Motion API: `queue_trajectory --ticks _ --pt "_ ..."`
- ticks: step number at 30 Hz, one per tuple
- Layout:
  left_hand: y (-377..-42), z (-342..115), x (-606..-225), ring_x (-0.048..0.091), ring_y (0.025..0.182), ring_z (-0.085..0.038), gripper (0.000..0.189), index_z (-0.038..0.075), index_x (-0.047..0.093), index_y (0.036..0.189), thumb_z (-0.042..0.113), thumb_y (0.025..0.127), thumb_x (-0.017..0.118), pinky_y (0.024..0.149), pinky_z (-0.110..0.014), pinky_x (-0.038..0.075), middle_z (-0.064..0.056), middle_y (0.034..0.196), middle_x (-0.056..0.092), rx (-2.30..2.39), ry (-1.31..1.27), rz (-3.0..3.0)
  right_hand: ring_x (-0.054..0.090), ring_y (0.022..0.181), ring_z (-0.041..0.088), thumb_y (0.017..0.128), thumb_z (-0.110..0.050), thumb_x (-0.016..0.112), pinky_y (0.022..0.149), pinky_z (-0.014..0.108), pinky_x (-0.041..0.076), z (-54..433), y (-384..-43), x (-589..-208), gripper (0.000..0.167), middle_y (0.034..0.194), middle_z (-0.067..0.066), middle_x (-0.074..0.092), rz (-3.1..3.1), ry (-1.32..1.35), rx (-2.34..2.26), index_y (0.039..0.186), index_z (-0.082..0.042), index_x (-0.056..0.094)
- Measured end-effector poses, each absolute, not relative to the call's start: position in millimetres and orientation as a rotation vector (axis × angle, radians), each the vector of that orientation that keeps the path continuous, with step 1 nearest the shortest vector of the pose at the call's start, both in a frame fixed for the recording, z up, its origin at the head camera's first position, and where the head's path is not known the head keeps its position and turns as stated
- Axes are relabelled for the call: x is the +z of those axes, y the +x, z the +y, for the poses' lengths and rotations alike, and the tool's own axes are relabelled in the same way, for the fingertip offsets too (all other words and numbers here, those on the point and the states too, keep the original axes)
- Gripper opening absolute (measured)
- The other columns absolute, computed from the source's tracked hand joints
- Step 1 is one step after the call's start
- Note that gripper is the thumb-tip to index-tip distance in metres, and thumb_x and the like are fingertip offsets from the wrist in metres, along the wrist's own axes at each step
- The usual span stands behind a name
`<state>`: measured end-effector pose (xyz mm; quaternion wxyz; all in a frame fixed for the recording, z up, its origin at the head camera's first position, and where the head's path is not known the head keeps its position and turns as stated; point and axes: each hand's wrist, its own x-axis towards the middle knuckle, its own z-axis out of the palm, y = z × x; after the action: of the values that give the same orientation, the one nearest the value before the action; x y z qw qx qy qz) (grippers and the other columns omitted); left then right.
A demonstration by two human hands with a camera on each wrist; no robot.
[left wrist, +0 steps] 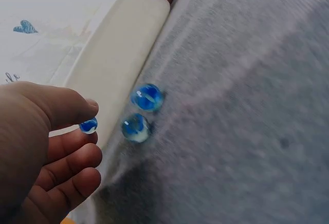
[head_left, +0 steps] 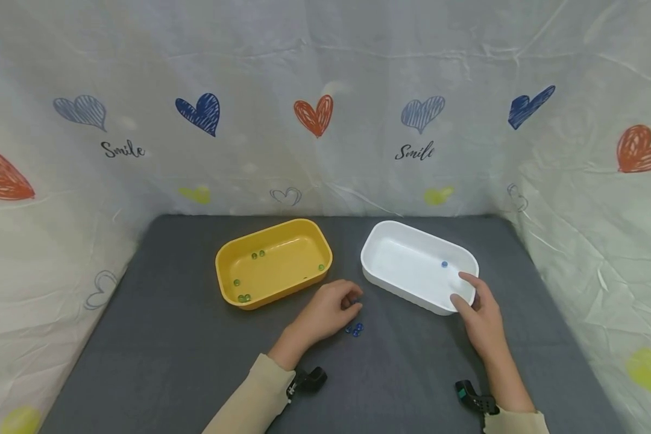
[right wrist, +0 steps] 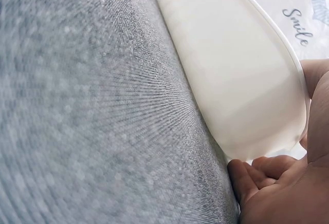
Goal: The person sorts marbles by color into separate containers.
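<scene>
My left hand (head_left: 331, 308) is over the table's middle, between the two trays. Its thumb and fingers pinch a blue marble (left wrist: 88, 126). Beside it, several more blue marbles (head_left: 356, 329) lie on the grey cloth. At the right, my right hand (head_left: 483, 316) grips the near right corner of a white tray (head_left: 407, 259), thumb over the rim and other fingers around the outside end. One blue marble (head_left: 444, 264) sits inside this tray. The right wrist view shows the tray's outer wall (right wrist: 236, 75) with fingers (right wrist: 244, 180) curled at its lower corner.
A yellow tray (head_left: 276, 265) holding several green marbles (head_left: 244, 298) stands behind the left hand. Dark grey cloth (head_left: 168, 349) covers the table. A white curtain (head_left: 358, 66) with hearts hangs at the back and sides. Each wrist wears a black camera (head_left: 311, 380).
</scene>
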<state>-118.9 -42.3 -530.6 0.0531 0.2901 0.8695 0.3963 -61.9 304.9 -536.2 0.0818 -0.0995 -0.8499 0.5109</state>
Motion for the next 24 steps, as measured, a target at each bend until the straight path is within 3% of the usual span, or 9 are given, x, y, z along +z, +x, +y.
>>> queue_trajectory --ticks 10,16,24 --pt "-127 -28 -514 0.060 0.089 -0.008 0.023 0.012 0.077 0.125 0.022 0.105 0.078 0.078 -0.024 0.055 0.007 0.103 0.068 1.229 0.952 2.653 0.049 0.143 0.037 0.109 -0.019 0.065 0.092 0.003 0.035 305 -62 -534 0.054 0.167 0.021 0.041 -2.552 -0.303 1.507 0.160 -0.006 0.049" --pt "-133 -16 -500 0.062 0.090 -0.007 0.021 0.012 0.077 0.124 0.020 0.104 0.078 0.080 -0.022 0.055 0.007 0.105 0.070 1.244 0.972 2.652 0.044 0.149 0.036 0.109 -0.023 0.065 0.101 0.011 0.035 304 -62 -531 0.055 0.168 0.021 0.041 -2.586 -0.332 1.472 0.160 -0.008 0.049" --pt "-146 6 -488 0.064 0.085 -0.006 0.019 0.015 0.077 0.123 0.021 0.105 0.077 0.074 -0.021 0.055 0.005 0.106 0.074 1.229 0.925 2.688 0.048 0.142 0.033 0.109 -0.021 0.065 0.097 0.011 0.037 305 -63 -534 0.054 0.167 0.020 0.044 -2.567 -0.320 1.471 0.159 -0.007 0.050"
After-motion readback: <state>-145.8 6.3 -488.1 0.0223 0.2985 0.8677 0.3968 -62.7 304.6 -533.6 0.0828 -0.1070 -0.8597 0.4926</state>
